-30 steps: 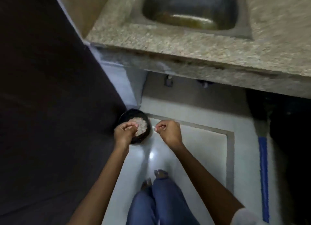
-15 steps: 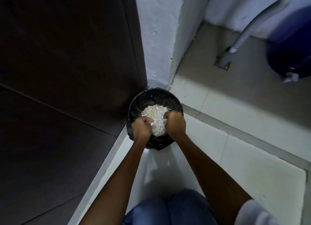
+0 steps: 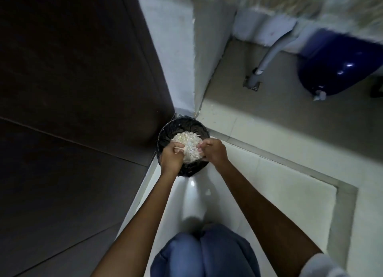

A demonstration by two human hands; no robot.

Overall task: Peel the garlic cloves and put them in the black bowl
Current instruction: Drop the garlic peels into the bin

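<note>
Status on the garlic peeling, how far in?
Done: black bowl on the floor holds a pale heap. In hand: left hand pinches a pale strip above it; right hand curls its fingers at the heap, grip unclear. Left: cannot tell; no unpeeled cloves in view, and cloves versus skins is unreadable.

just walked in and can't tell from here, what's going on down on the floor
A person leans over a black bowl on the floor, in the corner by a dark panel. It is heaped with pale bits. The left hand pinches a pale sliver over the heap; the right hand curls its fingers at the heap's edge, and whether they hold anything is unclear.
</note>
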